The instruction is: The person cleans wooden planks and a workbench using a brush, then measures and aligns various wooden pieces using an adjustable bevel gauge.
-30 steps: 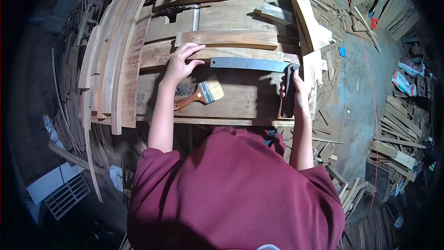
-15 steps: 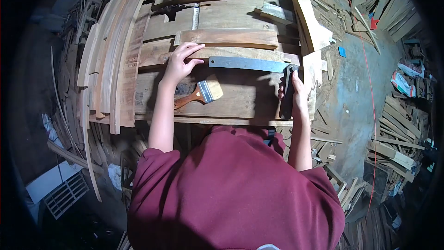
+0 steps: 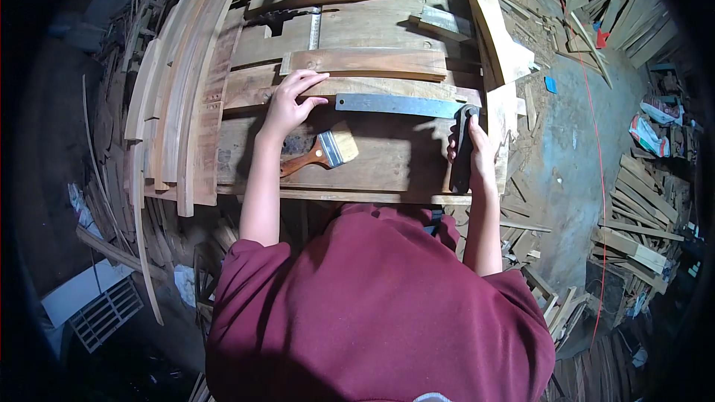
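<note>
Right hand (image 3: 482,150) wraps the dark handle (image 3: 461,164) of a steel-bladed gauge (image 3: 402,106) near the workbench's (image 3: 380,171) right end, fingers curled round the far side and thumb up by the pivot; blade runs left along the near side of a wooden strip (image 3: 387,87), contact unclear. Left hand (image 3: 284,106) at the strip, fingers close together and reaching over its top, thumb parted below, just beside the blade's free end; whether they pinch the wood, cannot tell. Flat brush (image 3: 328,149) lies nearer the body, long boards (image 3: 190,97) stacked left.
</note>
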### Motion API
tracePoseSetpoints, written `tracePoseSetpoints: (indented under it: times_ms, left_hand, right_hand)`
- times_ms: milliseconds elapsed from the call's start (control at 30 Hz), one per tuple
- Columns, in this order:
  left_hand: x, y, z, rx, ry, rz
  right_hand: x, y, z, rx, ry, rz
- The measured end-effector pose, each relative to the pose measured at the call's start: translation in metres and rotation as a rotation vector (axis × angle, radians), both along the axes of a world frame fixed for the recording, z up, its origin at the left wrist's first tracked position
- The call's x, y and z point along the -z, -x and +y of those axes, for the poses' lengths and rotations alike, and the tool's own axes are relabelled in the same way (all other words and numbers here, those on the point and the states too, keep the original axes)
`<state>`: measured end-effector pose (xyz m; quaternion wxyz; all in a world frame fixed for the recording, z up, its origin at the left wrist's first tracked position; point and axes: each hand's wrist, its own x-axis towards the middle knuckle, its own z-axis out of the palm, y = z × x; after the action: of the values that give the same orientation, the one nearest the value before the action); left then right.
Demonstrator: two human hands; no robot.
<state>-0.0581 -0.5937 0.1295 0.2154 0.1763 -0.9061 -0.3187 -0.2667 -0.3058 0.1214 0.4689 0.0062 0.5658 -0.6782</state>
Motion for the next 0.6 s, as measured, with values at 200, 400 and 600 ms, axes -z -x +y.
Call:
tracePoseSetpoints:
  times_ms: [200, 400, 600]
  left_hand:
    - [0.0002, -0.0006, 0.0010, -0.015, 0.011, -0.016]
    - [-0.0001, -0.0003, 0.0011, -0.013, 0.005, -0.010]
    - [-0.0024, 0.0001, 0.0025, -0.020, 0.007, -0.016]
  right_hand:
    - [0.0018, 0.0003, 0.0006, 0.007, -0.003, -0.015]
    - [-0.0020, 0.0009, -0.0005, -0.004, -0.019, -0.003]
    - [-0.0002, 0.0020, -0.0012, -0.016, -0.009, 0.009]
